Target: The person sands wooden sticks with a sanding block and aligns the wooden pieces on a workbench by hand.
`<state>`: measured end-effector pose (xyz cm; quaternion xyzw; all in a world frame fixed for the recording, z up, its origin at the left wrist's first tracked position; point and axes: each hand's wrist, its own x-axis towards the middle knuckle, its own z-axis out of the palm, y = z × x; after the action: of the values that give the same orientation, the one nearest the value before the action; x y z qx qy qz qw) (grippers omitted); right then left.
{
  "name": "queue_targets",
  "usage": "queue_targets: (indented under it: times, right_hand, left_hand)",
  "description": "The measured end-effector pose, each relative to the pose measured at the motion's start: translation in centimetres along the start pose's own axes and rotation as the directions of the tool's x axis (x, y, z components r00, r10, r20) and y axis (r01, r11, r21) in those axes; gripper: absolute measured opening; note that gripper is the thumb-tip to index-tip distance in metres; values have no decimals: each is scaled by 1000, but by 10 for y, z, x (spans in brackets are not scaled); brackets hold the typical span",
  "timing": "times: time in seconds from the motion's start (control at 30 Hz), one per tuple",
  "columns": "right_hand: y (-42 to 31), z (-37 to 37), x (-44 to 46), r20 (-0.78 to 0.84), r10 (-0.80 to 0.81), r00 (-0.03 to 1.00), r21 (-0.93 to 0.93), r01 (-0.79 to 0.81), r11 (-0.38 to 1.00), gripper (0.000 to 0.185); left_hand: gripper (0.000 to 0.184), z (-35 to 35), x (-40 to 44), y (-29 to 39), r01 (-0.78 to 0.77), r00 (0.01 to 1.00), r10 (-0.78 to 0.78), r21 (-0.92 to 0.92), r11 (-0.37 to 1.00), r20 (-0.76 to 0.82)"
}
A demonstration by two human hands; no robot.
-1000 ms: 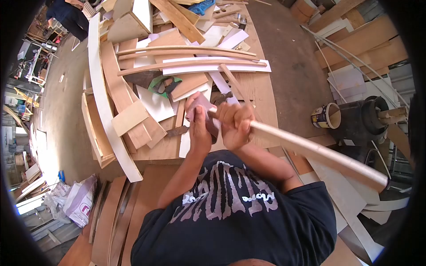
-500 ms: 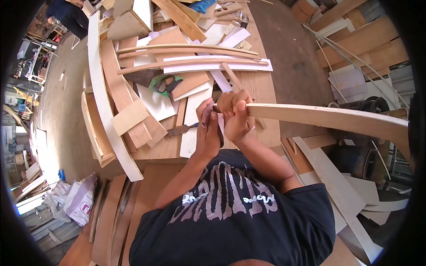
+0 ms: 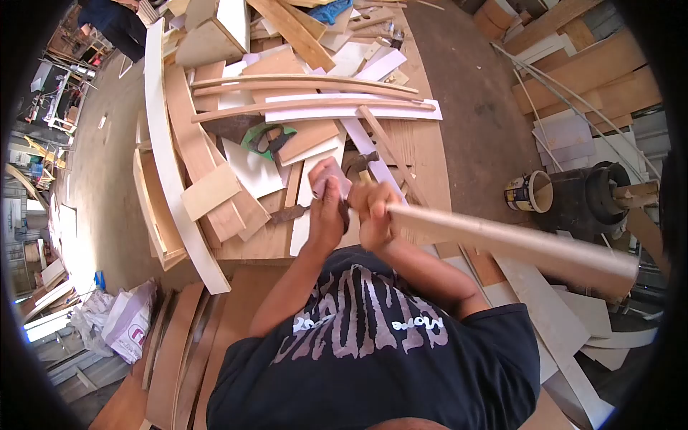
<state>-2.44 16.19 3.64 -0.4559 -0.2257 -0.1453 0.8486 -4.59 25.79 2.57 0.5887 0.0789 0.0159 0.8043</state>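
My left hand [image 3: 329, 211] is wrapped round a brownish-mauve sheet [image 3: 331, 174], which looks like sandpaper, folded in the palm. Close beside it, my right hand [image 3: 374, 211] grips a long wooden strip [image 3: 502, 240] near one end. The strip reaches out to the right, its far end blurred. Where the sheet and the strip's near end meet is hidden by my fingers. Just beyond my hands lie a hammer [image 3: 364, 159] and a green-handled saw [image 3: 268, 140] on the wood-covered table [image 3: 430, 154]. A dark-bladed tool [image 3: 289, 213] lies left of my left hand.
Curved wooden strips [image 3: 308, 82] and boards lie across the table. A long white-faced curved board [image 3: 167, 143] lines its left side. On the right are a bucket [image 3: 529, 192], a black container [image 3: 591, 197] and leaning boards. Another person [image 3: 118, 30] stands at the far upper left.
The strip's far end first swung up, then came back down and towards me. My right hand moved with it, while my left hand shifted slightly and the sheet turned in its grip.
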Motion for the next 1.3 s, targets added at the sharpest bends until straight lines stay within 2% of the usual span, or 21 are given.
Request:
queue_targets:
  times: [0.07, 0.1, 0.17, 0.23, 0.27, 0.3, 0.37, 0.43, 0.5, 0.53, 0.6, 0.67, 0.73, 0.83, 0.97, 1.07, 1.1, 1.17, 1.2, 1.27, 1.3]
  right_hand:
    - [-2, 0, 20, -83, -57, 995, -48, 53, 997, 40]
    - [-1, -2, 26, -135, -78, 988, -58, 71, 996, 39]
    - [2, -1, 27, -132, -142, 981, -8, 142, 990, 41]
    - [-3, -4, 7, -10, -94, 996, 68, 94, 993, 41]
    - [-9, -5, -3, 8, -11, 1000, 81, 10, 997, 42]
    - [-10, -6, 0, 9, -9, 1000, 82, 8, 997, 42]
    - [-13, -8, 11, -234, 76, 969, 292, -4, 956, 40]
    - [-28, -9, 39, -303, 100, 948, 292, -7, 956, 39]
    - [-36, -12, 54, -442, 330, 834, 543, -44, 838, 40]
    - [-38, -12, 57, -464, 412, 784, 616, -49, 786, 42]
    - [-40, -15, 58, -445, 459, 769, 677, -47, 734, 41]
    - [-40, -15, 58, -414, 517, 749, 739, -55, 671, 40]
    - [-40, -15, 61, -401, 570, 717, 824, 11, 566, 39]
    - [-42, -14, 65, -419, 557, 717, 826, 46, 562, 38]
    - [-50, -16, 69, -457, 491, 741, 774, 59, 631, 38]
    - [-50, -14, 65, -315, 147, 938, 527, 44, 849, 44]
    - [-48, -11, 62, -314, 150, 938, 525, 40, 850, 44]
    - [-44, -4, 56, -221, -24, 975, 301, 91, 949, 43]
    - [-44, -4, 54, -220, -25, 975, 301, 92, 949, 43]
    - [-41, -6, 50, -136, 1, 991, 16, 1, 1000, 43]
    - [-43, -15, 48, -135, -1, 991, 16, 3, 1000, 43]
  left_hand:
    - [54, 6, -10, -19, -65, 998, 61, 150, 987, 33]
    - [56, 13, -13, -14, -24, 990, 15, 63, 998, 137]
    - [53, 15, -2, -6, -170, 985, 167, 275, 946, 35]
    - [50, 9, 9, 10, -74, 997, 74, 23, 997, 6]
    - [47, 3, 15, 13, -82, 996, 83, 47, 996, -16]
    - [47, 0, 21, 17, -105, 994, 105, 3, 994, -22]
    - [50, -10, 21, 29, -31, 996, 37, -70, 997, 86]
    - [52, -8, 15, 39, -27, 990, 43, -123, 992, 133]
    - [55, 0, 9, 47, -22, 980, 58, -183, 983, 192]
    - [57, 4, 4, 50, 0, 982, 44, -232, 973, 185]
    - [60, 6, 3, 49, 18, 976, 47, -295, 955, 212]
    - [60, 10, 1, 45, -16, 979, 72, -278, 960, 190]
    - [61, 16, -2, 50, -40, 980, 89, -264, 964, 177]
    - [63, 21, -5, 54, -26, 974, 92, -302, 953, 206]
    - [65, 22, -11, 54, 17, 968, 59, -296, 955, 245]
    - [63, 22, -10, 44, 55, 967, 36, -349, 936, 252]
    - [62, 23, -9, 42, 29, 966, 61, -342, 939, 251]
    - [61, 25, -7, 41, 3, 964, 86, -335, 942, 251]
    - [60, 26, -6, 42, -19, 976, 93, -351, 936, 195]
    - [60, 26, -1, 44, -47, 985, 105, -366, 930, 140]
    - [60, 23, 2, 44, -76, 989, 113, -340, 937, 91]
